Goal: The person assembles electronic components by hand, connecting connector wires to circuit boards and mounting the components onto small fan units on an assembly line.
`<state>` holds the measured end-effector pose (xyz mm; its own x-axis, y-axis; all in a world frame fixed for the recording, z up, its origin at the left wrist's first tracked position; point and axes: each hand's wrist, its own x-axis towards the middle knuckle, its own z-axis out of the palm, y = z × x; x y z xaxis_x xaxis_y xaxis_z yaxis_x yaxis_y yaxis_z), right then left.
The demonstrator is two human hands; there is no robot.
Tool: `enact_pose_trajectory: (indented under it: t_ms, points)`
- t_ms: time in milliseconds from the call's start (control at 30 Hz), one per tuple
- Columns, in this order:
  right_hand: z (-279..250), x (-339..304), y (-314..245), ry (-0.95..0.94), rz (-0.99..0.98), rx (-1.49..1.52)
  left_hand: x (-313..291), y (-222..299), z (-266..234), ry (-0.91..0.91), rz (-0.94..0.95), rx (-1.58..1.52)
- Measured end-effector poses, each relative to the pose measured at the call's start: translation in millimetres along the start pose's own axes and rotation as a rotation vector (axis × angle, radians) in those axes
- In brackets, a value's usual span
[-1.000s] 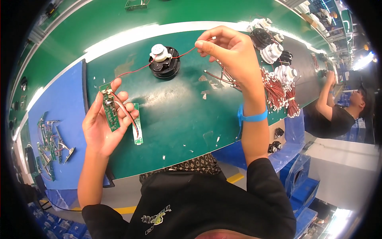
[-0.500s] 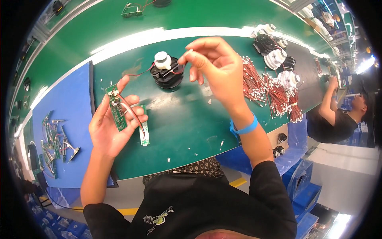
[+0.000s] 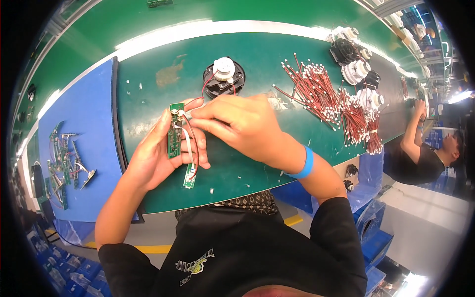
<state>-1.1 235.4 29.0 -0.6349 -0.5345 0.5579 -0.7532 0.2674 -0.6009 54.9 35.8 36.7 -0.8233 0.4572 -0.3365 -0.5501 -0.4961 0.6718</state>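
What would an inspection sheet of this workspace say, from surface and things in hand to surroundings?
Surface: green table, with a worn patch and scraps.
Things: circuit board in hand; smaller board below it; black round part with white top on the table.
Clutter: boards piled on a blue mat; black-and-white parts at right.
Hands: left hand holds the circuit board; right hand beside its upper end, grip hidden.
Cables: red wire from the white top toward the hands; red wire bundles at right.
Surroundings: another person at right; blue bins below.
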Motion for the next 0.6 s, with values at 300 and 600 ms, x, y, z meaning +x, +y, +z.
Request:
enact_pose_trajectory:
  t_ms: [300, 600]
  points:
    - [10, 3, -2, 0.116, -0.074, 0.029, 1, 3, 2, 0.037, 0.021, 0.006]
    - [10, 2, 3, 0.113, -0.041, 0.066, 4, 5, 1, 0.017, 0.039, 0.008]
